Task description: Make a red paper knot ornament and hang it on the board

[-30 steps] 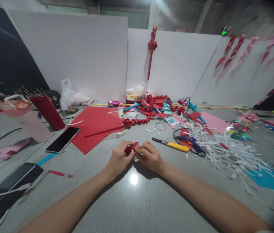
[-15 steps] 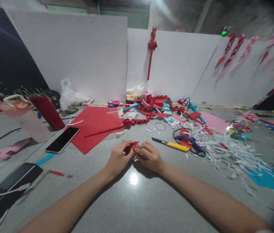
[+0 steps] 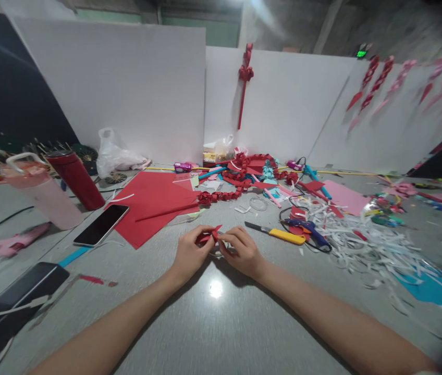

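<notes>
A small folded piece of red paper (image 3: 213, 234) is pinched between my two hands, low over the middle of the table. My left hand (image 3: 193, 251) grips its left side between thumb and fingers. From the right, my right hand (image 3: 243, 252) closes thumb and fingertips on the paper's other edge. A pointed tip of the paper sticks up between the hands; fingers hide the rest. Just right of my right hand lies a yellow utility knife (image 3: 283, 235) with its blade out. Beyond my left hand are red paper sheets (image 3: 150, 198).
A blue glue gun (image 3: 310, 233) and a heap of white paper strips (image 3: 361, 242) lie right. A red paper chain (image 3: 221, 196) lies ahead. On the left are a phone (image 3: 101, 225), a red flask (image 3: 76, 179), a pink bottle (image 3: 43, 195) and a pink glue gun (image 3: 13, 239).
The red paper has turned slightly in my fingers, and its pointed tip now stands out more. Both hands stay in nearly the same place.
</notes>
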The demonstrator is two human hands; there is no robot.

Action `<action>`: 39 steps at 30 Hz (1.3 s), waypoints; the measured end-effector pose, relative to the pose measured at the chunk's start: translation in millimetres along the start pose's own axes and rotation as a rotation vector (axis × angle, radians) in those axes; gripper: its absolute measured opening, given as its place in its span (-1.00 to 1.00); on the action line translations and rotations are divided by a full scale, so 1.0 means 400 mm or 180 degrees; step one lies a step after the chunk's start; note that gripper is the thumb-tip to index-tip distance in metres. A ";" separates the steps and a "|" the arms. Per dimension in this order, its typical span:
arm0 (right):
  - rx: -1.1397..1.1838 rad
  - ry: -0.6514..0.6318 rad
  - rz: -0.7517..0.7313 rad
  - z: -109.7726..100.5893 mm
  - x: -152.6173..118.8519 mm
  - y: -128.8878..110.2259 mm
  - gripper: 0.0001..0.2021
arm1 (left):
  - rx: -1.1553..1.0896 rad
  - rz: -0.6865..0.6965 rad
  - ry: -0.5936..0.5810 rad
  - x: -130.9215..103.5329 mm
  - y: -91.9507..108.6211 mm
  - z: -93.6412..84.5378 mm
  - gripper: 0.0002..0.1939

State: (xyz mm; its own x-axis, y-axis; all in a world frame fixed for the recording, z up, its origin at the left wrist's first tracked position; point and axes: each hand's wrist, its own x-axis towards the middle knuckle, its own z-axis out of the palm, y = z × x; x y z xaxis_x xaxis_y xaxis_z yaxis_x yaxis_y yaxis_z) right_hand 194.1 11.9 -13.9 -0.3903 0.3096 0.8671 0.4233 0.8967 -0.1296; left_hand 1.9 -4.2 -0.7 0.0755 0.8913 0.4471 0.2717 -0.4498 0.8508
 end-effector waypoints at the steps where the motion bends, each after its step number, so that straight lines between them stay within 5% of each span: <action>1: -0.0055 0.0027 0.0046 0.000 0.000 -0.001 -0.73 | -0.0064 -0.0070 0.0017 0.001 0.000 0.001 -0.84; 16: -0.0667 -0.0002 -0.0215 0.001 -0.007 0.012 -0.80 | -0.0133 -0.0129 -0.0101 -0.016 0.009 0.016 -0.90; 23: 0.0061 -0.0188 -0.0224 -0.008 0.002 0.000 -0.74 | -0.0414 -0.0402 -0.0036 -0.005 0.009 0.011 -0.89; 33: 0.0501 0.0131 0.0933 -0.001 -0.005 0.013 -0.78 | -0.1355 -0.0939 -0.0190 0.024 -0.003 0.001 -0.79; 39: 0.0789 -0.0269 0.1216 0.003 0.008 0.023 -0.65 | -0.1996 -0.1563 -0.0688 0.021 -0.028 0.003 -0.60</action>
State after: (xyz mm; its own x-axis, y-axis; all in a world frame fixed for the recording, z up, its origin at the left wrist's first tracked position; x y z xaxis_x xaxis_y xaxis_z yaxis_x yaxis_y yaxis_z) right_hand 195.9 21.6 -13.0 -0.3140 0.6480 0.6939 0.3455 0.7588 -0.5522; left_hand 0.7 8.4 -6.9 0.2879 0.9574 -0.0245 -0.2592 0.1025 0.9604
